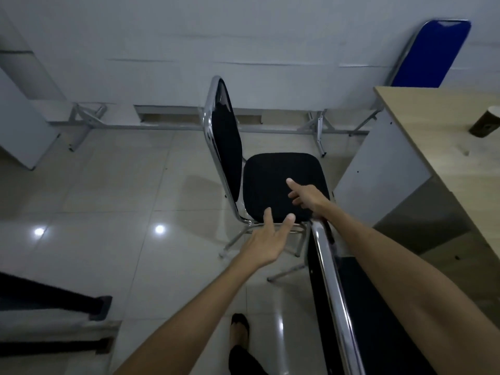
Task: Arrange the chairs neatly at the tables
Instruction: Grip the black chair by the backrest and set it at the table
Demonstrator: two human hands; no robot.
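Observation:
A black padded chair (270, 180) with a chrome frame stands on the tiled floor, its seat facing right toward a wooden-topped table (438, 147). My left hand (266, 239) hovers open at the seat's near edge, fingers spread and holding nothing. Over the seat, my right hand (304, 197) is open too, its fingers loosely extended. A second black chair (351, 307) stands right in front of me by the table, and its chrome backrest top runs under my right forearm.
A blue chair (430, 52) leans at the far right against the white wall. A dark paper cup (487, 123) sits on the table. Folded metal table legs (89, 120) lie along the wall base. A dark mat (54, 307) is at lower left.

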